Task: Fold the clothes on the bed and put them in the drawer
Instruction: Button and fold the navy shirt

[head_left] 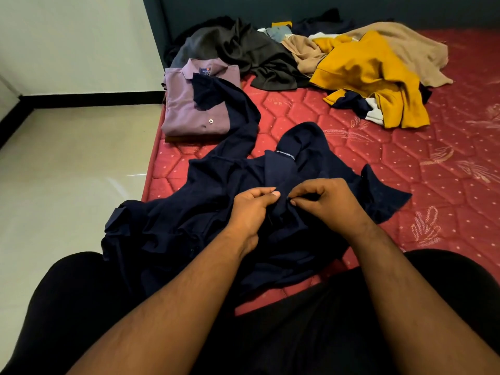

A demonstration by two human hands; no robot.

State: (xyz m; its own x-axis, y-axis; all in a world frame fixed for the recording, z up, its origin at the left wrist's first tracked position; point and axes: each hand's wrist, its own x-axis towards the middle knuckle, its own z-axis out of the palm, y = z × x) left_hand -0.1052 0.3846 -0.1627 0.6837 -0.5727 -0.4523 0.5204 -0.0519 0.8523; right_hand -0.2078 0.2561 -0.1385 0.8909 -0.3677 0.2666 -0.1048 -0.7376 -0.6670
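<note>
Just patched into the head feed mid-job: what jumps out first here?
Both hands meet at centre frame, the left hand and right hand each pinching the navy shirt spread on the red mattress. Behind lie a folded purple shirt at left and a bright yellow garment at right.

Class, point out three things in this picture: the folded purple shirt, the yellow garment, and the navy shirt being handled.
purple shirt (186,109): head view, on its folded front.
yellow garment (362,69): head view, on its broad upper panel.
navy shirt (194,220): head view, on its crumpled left body.
</note>
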